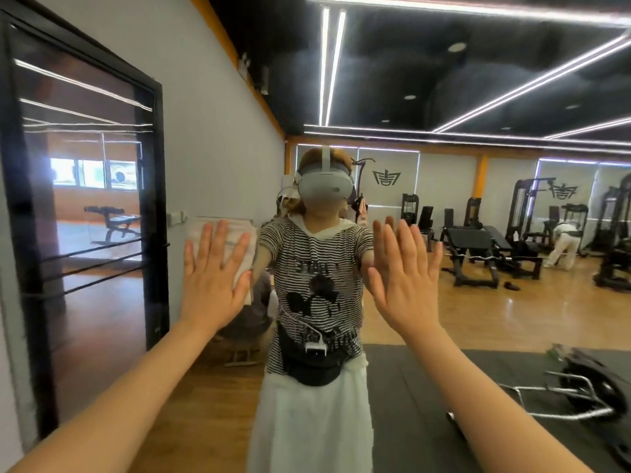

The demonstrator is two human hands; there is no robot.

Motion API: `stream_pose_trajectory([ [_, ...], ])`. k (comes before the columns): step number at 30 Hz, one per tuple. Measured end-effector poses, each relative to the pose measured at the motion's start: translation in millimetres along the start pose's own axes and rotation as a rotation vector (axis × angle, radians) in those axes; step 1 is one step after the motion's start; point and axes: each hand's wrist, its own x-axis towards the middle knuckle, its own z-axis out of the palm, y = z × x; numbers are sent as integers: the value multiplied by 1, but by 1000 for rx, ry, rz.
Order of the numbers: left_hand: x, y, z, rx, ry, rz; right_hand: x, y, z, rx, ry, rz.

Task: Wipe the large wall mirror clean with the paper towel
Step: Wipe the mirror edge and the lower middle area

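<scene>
- Far left of the frame had a black-framed glass door (pixel 82 186), with a weight bench showing in or through the glass.
- Left hand (pixel 213 278) was flat against the mirror (pixel 444 302) at center-left, fingers (pixel 205 247) straight and spread apart, pressing the paper towel (pixel 246 240) onto the glass. Not gripping it, just palm-pressing.
- The towel was white and folded, peeking out above and to the right of that hand, right around shoulder height of the reflection.
- Middle of the frame: the person's reflection (pixel 317 285), striped tee, white skirt, black waist bag, a headset on the head, both arms stretched forward.
- Right hand (pixel 403 278) was up at center-right, open, fingers straight and a bit fanned, holding nothing. Looked like it was on or just off the glass, honestly couldn't tell which.
- Right side, in the mirror: black gym machines (pixel 485 247) on the wood floor, and another person (pixel 563 244) bent over in white way back.
- Lower right: a dark floor mat with a loaded bar (pixel 587 387) lying on it.
</scene>
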Motion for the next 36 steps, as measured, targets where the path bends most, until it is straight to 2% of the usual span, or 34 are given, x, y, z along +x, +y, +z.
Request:
stream_pose_trajectory([
  [9,3,18,-3,-48,11,-112,-19,133,-17,-88,-132,65],
  [14,4,29,1,-24,39,-184,-20,140,-7,-68,-87,40],
  [19,13,67,4,-5,75,-297,-22,144,0,-70,-56,17],
  [25,31,152,5,1,17,-187,-24,145,-1,-43,-66,16],
  [30,22,117,7,23,-19,-71,-22,147,0,-12,-15,8],
  [36,12,76,4,-44,21,-361,-23,146,2,-22,21,12],
])
